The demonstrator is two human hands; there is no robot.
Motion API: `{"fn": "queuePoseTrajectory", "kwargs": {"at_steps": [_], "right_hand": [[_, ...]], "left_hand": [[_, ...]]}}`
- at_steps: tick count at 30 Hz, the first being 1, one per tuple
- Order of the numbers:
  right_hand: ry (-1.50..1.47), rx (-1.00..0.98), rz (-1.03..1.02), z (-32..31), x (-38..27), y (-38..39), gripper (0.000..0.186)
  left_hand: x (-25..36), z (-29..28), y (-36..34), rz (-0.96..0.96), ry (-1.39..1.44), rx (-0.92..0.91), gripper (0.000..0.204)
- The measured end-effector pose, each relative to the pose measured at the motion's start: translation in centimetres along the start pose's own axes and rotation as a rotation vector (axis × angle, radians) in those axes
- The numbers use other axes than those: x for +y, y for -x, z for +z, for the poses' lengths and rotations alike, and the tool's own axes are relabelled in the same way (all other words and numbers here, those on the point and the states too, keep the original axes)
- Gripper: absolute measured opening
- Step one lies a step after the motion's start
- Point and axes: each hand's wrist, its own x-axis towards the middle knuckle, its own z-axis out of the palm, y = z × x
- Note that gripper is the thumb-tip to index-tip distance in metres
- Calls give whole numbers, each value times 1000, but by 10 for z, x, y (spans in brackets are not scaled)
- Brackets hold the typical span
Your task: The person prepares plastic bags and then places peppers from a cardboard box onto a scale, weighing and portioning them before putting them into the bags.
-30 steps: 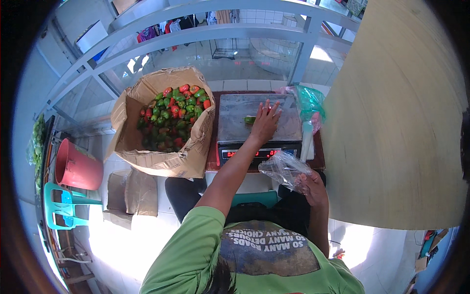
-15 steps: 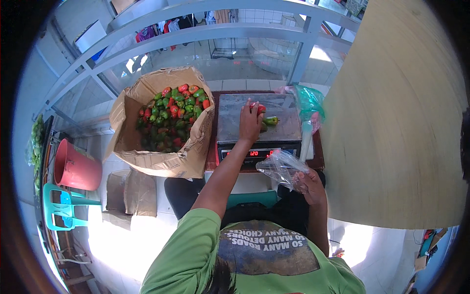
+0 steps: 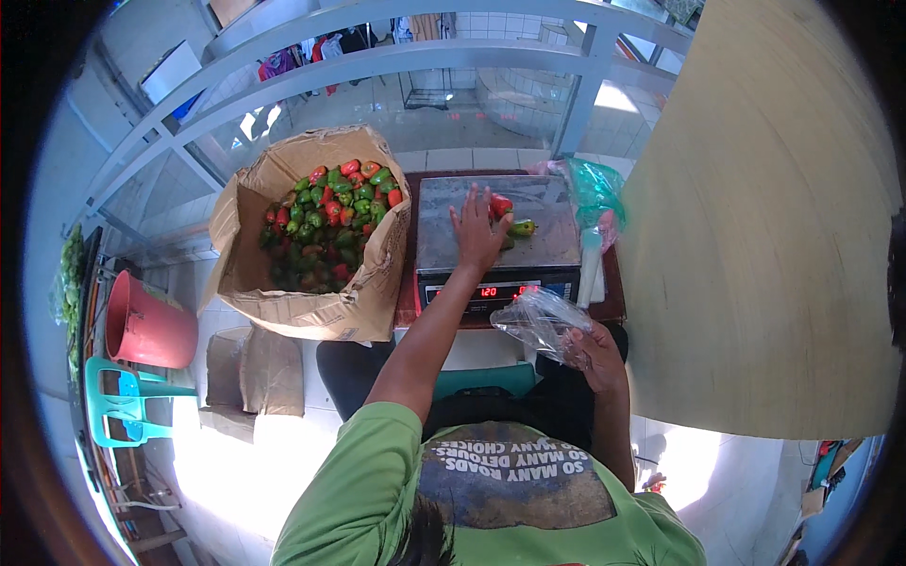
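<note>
My left hand (image 3: pixel 479 233) rests over the scale (image 3: pixel 440 247) with fingers spread, its right side beside a red pepper (image 3: pixel 501 205) and a green pepper (image 3: pixel 522 227) on the metal platform. Whether it touches them is hard to tell, and something green behind the thumb is partly hidden. A clear plastic bag (image 3: pixel 530 319) is gripped by my right hand (image 3: pixel 596 357), low at the scale's front right. To the left stands an open cardboard box (image 3: pixel 311 315) holding several red and green peppers (image 3: pixel 335 212). The scale's red-lit display shows below my left wrist.
Green and pink bags (image 3: pixel 593 191) lie right of the scale on a brown table (image 3: pixel 613 297). A large beige panel (image 3: pixel 755 217) fills the right side. At left are a red bucket (image 3: pixel 151 321), teal chair (image 3: pixel 123 406) and flattened carton (image 3: pixel 269 373). A railing (image 3: pixel 396 66) runs behind.
My left hand has moved left across the platform, uncovering more of the red and green peppers; its fingers, drawn round the red one half a second ago, are spread again. The right hand barely moved.
</note>
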Motion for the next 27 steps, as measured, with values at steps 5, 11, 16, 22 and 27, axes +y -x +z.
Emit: {"fn": "queuePoseTrajectory", "kwargs": {"at_steps": [5,11,16,22,27], "right_hand": [[14,-1,-14,-1,2,0,13],[13,-60,-8,-1,5,-2,13],[46,-77,-17,4,3,-1,13],[64,-17,-10,-1,-2,5,12],[116,123,-146,-17,-19,4,11]], "left_hand": [[-5,-16,14,50,-41,-20,90],[-14,-20,29,37,-140,-72,100],[-18,-8,24,12,-122,-103,100],[-9,-20,25,5,-152,-147,93],[6,-72,10,78,173,-3,66]]}}
